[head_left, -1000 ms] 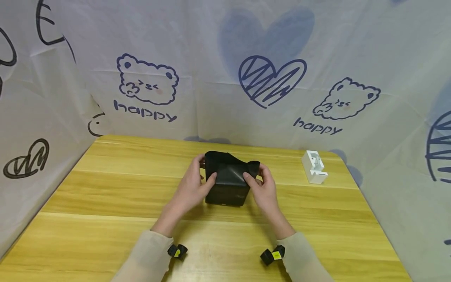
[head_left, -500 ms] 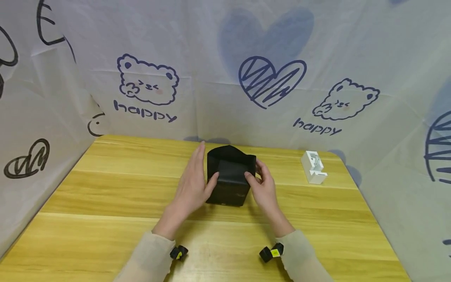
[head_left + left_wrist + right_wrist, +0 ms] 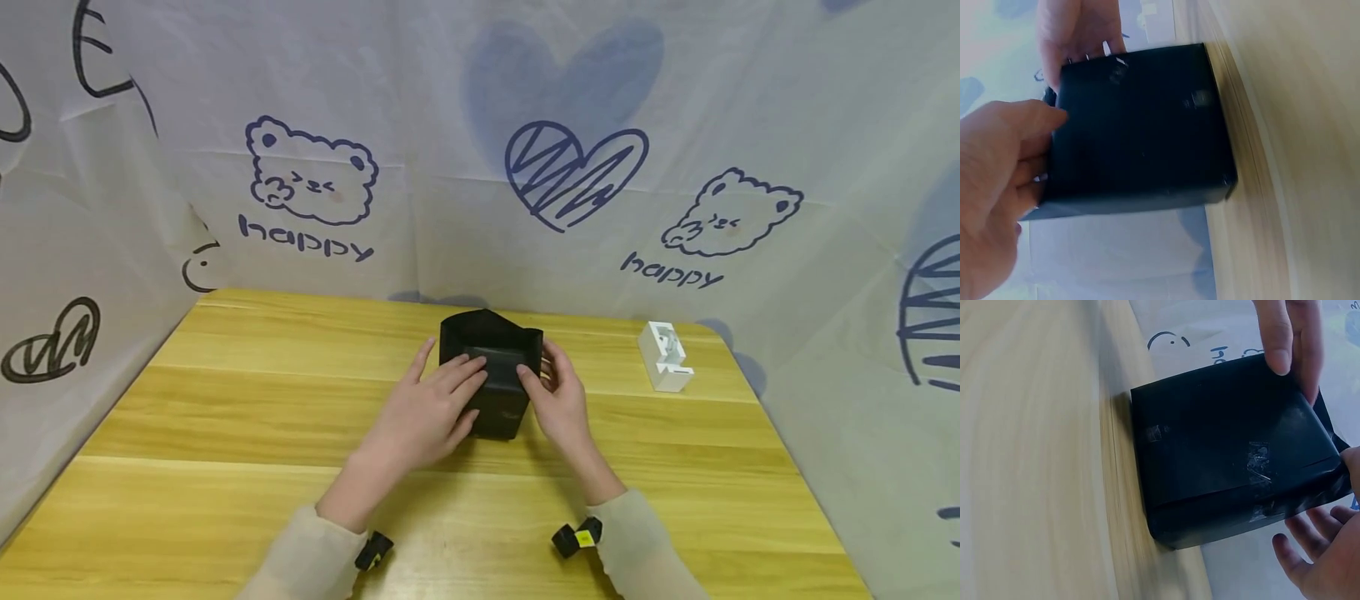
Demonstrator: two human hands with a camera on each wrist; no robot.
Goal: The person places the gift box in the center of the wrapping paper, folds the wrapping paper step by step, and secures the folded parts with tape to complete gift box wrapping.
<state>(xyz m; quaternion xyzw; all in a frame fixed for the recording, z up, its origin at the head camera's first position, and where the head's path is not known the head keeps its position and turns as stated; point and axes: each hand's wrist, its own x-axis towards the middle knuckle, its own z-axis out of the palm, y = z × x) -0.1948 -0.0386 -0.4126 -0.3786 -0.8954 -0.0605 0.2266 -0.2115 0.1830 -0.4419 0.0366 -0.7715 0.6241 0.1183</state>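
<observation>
A box wrapped in black paper (image 3: 495, 408) stands on the table in the head view, its raised paper edges (image 3: 491, 325) forming a collar at the top. My left hand (image 3: 431, 408) lies across its front left, extended fingers on the flap at the top and thumb against the front. On the other side, my right hand (image 3: 558, 396) grips the right corner, thumb on the front top edge and fingers around the side. Bits of clear tape (image 3: 1259, 461) show on the box's front in the right wrist view. The box's back is hidden.
A white tape dispenser-like block (image 3: 666, 358) stands at the table's back right. A pale printed cloth (image 3: 450, 208) hangs behind the wooden table (image 3: 225, 400) and along both its sides.
My left hand has let go of the paper's left edge, straightened, and moved over the front onto the flap. The paper collar has spread wider. My right hand has kept its hold.
</observation>
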